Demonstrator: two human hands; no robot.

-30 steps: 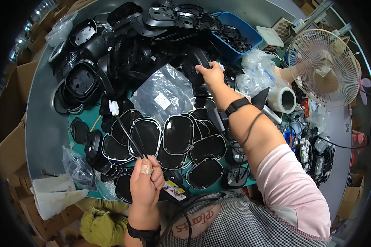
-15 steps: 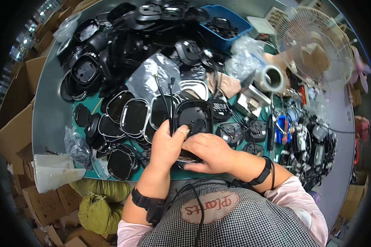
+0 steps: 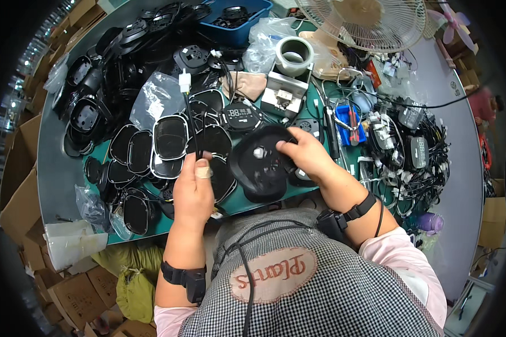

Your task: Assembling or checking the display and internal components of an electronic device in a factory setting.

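L hand (image 3: 192,188) pinches black cable (image 3: 189,121) w/ white plug; R hand (image 3: 305,153) grips black housing (image 3: 262,163). Clear bag (image 3: 156,96) upper left, its label unreadable.

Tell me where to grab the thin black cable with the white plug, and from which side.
Grip the thin black cable low on its bare run, just above where the left hand already pinches it, coming in from the near side. The white plug stands at its far, upper end and is probably best left free, with glossy oval panels crowding both sides.
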